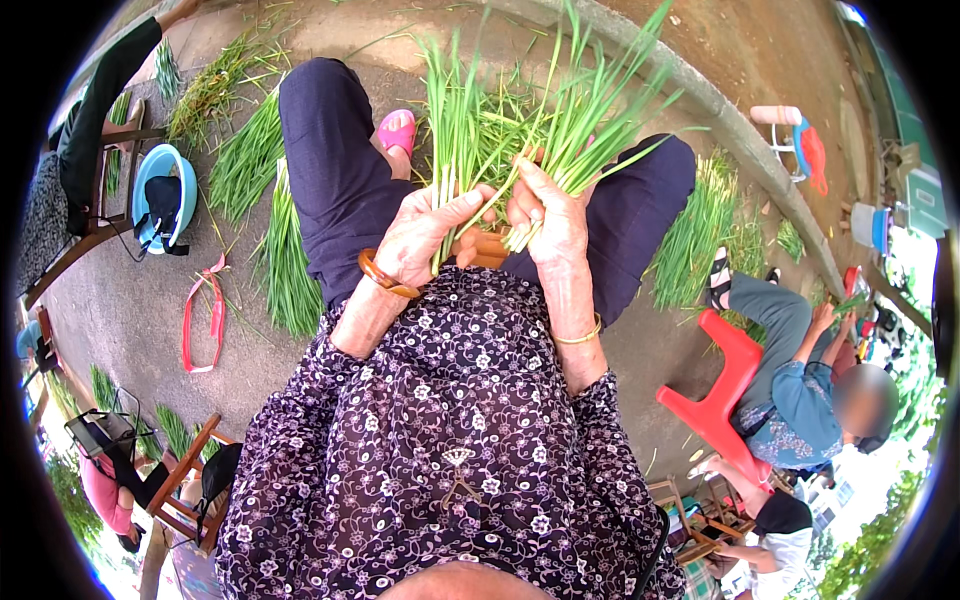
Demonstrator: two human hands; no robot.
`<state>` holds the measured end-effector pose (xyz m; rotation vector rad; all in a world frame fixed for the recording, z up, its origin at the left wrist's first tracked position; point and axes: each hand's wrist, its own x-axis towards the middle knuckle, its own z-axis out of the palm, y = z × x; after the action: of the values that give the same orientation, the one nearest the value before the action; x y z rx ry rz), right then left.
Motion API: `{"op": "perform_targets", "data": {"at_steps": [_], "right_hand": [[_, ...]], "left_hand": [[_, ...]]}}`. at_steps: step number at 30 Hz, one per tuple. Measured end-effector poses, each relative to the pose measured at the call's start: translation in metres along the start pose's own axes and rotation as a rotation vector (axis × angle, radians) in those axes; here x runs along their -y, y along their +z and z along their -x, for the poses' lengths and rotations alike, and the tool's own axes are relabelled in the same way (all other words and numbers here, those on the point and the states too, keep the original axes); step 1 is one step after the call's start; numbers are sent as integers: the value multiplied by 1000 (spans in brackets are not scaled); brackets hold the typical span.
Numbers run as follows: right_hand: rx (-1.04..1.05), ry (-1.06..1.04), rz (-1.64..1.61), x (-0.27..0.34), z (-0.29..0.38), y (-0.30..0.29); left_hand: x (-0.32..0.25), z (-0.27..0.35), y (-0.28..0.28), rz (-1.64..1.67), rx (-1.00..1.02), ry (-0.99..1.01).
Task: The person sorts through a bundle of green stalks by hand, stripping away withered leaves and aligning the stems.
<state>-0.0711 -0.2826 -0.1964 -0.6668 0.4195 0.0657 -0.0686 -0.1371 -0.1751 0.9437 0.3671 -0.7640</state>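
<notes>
Close before my lap, my left hand (pixel 420 232) grips a small bundle of long green leafy stalks (pixel 452 135), perhaps garlic chives, by their pale lower ends. My right hand (pixel 553 214) is closed around a larger, fanned-out bunch of the same stalks (pixel 589 135), leaves pointing away from me. A few stalks slant across from one hand toward the other. The leaf tips on the right are blurred. Behind the bunches, on the ground between my feet, lies a heap of loose green and yellowish leaves (pixel 504 120).
Bundled stalks lie left of my knee (pixel 289 259); another pile (pixel 697 232) is at right. A red plastic strap loop (pixel 202 322) lies on the pavement. A blue basin (pixel 189 187) holds a black bag. Right, a person (pixel 795 405) sits on a red plastic stool (pixel 720 390) beside a curb (pixel 739 127).
</notes>
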Motion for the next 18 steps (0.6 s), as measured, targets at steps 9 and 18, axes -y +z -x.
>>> {"op": "perform_targets", "data": {"at_steps": [9, 18], "right_hand": [[-10, -7, -104, 2, -1, 1], [49, -63, -288, 14, -14, -23]], "left_hand": [[0, 0, -7, 102, 19, 41], [-9, -1, -27, 49, -42, 10]]}}
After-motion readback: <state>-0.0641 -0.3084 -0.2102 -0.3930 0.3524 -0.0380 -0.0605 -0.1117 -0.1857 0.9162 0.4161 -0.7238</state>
